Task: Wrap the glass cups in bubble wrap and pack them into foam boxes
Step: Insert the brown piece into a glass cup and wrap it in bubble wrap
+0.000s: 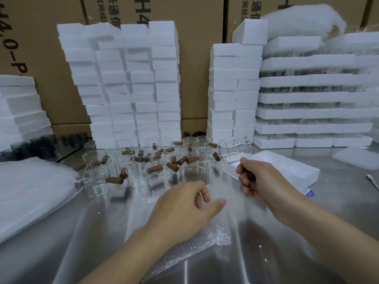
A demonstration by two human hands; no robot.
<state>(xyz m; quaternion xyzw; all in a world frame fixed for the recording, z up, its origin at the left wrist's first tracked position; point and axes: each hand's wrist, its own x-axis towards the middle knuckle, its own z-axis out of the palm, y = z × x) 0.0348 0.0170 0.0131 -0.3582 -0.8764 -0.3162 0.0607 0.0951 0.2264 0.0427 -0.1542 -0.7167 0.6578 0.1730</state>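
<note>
The right hand (258, 179) held a glass cup (235, 151) clear of the surface (41, 255), its fingers (246, 188) curled tight round the brown handle. The cup lay tipped on its side, its long axis running roughly left to right, just beyond the knuckles. The sheet of bubble wrap (194, 240) was spread nearer the person and to the left of the cup, so the cup probably had to travel near and left to meet it.

The left hand (184, 203) was the nearer one to the wrap. It rested over the sheet's far part with the fingers loosely bent and the thumb out, and no pinch was visible.

A crowd of unwrapped cups (153, 162) stood just left of the held one and could be knocked. A flat foam box (287, 167) lay just right of the right hand. Tall foam box stacks (127, 78) rose at the far side.
</note>
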